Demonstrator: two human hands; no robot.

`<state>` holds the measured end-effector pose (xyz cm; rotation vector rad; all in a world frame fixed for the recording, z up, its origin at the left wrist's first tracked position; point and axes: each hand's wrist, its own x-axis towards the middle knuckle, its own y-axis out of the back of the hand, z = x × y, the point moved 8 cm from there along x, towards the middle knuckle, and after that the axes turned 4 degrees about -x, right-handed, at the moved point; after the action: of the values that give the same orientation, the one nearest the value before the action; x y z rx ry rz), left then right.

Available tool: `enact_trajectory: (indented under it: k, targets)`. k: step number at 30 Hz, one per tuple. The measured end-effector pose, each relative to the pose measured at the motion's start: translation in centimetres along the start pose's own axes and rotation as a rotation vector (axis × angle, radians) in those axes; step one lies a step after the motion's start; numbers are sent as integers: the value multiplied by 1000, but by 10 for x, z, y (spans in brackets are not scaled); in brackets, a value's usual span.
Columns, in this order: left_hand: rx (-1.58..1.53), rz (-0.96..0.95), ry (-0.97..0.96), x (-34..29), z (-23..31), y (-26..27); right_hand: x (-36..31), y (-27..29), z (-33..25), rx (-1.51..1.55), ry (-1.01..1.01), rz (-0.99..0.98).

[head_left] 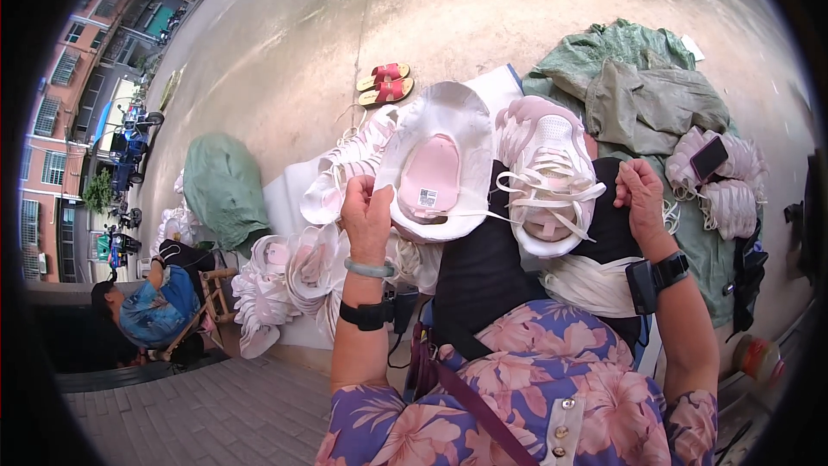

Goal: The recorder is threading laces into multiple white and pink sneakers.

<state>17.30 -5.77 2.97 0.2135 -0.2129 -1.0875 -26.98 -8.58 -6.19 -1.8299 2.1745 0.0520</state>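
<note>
So the left hand [366, 217] has a firm thumb-and-fingers hold on the near left edge of a white, wide-mouthed shoe with a pale pink insole [434, 171], tipped so you look right inside. Just beside it, a pink-and-white shoe with loose white laces [552, 177] sits over the lap's black fabric trousers [470, 272]. Right hand [636, 194] is near the trousers' right edge, fingers curled; can't tell if it's pinching anything. Red-strapped, yellow-soled sandals [386, 85] lie past the white sheet's [285, 194] far edge.
</note>
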Motion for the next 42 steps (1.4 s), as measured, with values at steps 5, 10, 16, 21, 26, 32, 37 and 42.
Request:
enact_trajectory:
  k: [5, 10, 16, 21, 26, 32, 37, 42]
  targets:
    - [-48, -313, 394, -24, -23, -13, 0, 8, 1, 17, 14, 11]
    - [-341, -435, 241, -50, 0, -32, 0, 6, 1, 22, 17, 6]
    - [-177, -419, -312, -99, 47, -46, 0, 4, -1, 18, 13, -7]
    - [320, -721, -958, -160, 94, -94, 1, 1, -3, 18, -1, -18]
    - [339, -917, -1178, -194, 97, -142, 0, 0, -1, 33, 1, -23]
    - [449, -988, -1190, -188, 89, -220, -2, -2, -5, 55, -17, -47]
    - [465, -1028, -1162, -188, 75, -229, -27, -30, -35, -239, 81, -164]
    - [442, -908, -1346, -195, 81, -219, -74, -84, -93, -1024, 862, -164]
